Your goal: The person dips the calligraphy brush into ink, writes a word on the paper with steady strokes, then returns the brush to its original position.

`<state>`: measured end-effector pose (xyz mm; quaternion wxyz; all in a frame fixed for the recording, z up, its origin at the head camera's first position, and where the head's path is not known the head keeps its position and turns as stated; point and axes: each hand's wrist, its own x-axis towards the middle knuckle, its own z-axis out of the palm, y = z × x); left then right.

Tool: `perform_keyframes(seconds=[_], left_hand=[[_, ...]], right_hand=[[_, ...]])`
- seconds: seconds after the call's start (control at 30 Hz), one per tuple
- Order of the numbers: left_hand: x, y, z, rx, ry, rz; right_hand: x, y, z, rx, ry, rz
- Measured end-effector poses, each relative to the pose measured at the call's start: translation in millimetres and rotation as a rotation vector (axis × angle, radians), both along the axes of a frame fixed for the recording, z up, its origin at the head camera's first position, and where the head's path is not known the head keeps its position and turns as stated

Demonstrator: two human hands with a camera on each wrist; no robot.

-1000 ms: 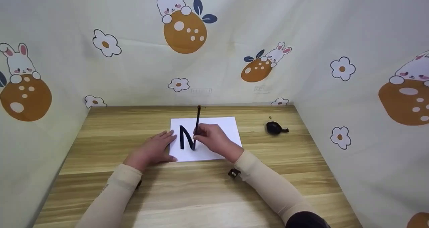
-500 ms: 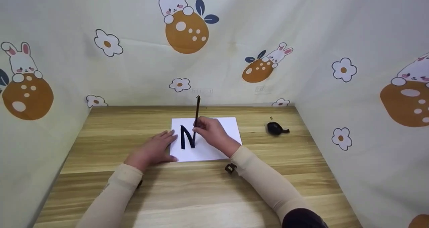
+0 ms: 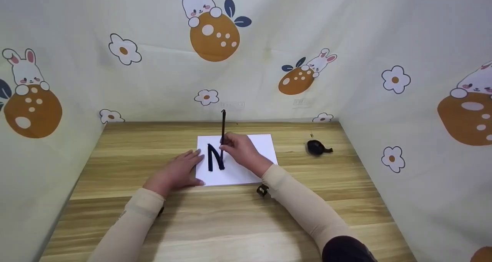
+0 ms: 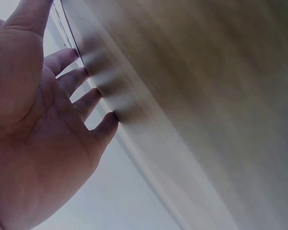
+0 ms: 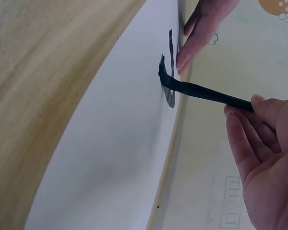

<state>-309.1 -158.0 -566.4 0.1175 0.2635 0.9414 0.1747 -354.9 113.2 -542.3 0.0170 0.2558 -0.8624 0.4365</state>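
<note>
My right hand (image 3: 243, 150) pinches a dark ink brush (image 3: 223, 124) between thumb and fingers, its handle nearly upright. In the right wrist view the soft tip of the brush (image 5: 201, 91) bends against the paper, on the black stroke. A white sheet of paper (image 3: 240, 177) bears thick black strokes (image 3: 210, 160), an upright joined at the top to a slanting line. Fingers spread, my left hand (image 3: 177, 172) rests along the sheet's left edge. The left wrist view shows that hand's palm (image 4: 48, 143) and fingertips touching down.
A small black dish with a short handle (image 3: 315, 147) sits on the wooden table (image 3: 215, 223), right of the paper. Printed fabric (image 3: 161, 81) with rabbits and flowers hangs along the back and both sides.
My right hand has shifted away from me, toward the table's back, and the brush tip has moved up from the slanting stroke's lower end. My left hand stays in place.
</note>
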Motion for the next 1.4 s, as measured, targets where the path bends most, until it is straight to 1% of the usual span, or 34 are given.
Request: perform_keyframes(seconds=[0.13, 0.37, 0.5, 0.67, 0.93, 1.17, 1.4], left_hand=[[0.3, 0.6, 1.0, -0.007, -0.013, 0.005], [-1.3, 1.7, -1.1, -0.006, -0.026, 0.007], [-2.7, 0.8, -2.2, -0.002, -0.034, 0.01], [-2.4, 0.2, -2.6, -0.005, -0.028, 0.007], [1.6, 1.5, 2.2, -0.014, -0.013, 0.01], [0.7, 1.5, 3.1, -0.015, -0.02, 0.02], [0.8, 2.1, 3.0, -0.028, -0.019, 0.015]], right_hand=[[-3.4, -0.7, -1.6, 0.013, 0.006, -0.009], [-7.8, -2.9, -2.6, 0.0, -0.021, -0.027], [-11.7, -3.8, -4.3, 0.015, -0.005, -0.033], [-15.4, -4.8, -5.3, 0.02, 0.017, -0.037], [-22.0, -7.7, -4.9, 0.014, 0.011, -0.058], [-31.4, -8.9, -5.7, 0.007, 0.05, -0.068], [-40.9, -10.3, -6.5, 0.027, 0.025, -0.094]])
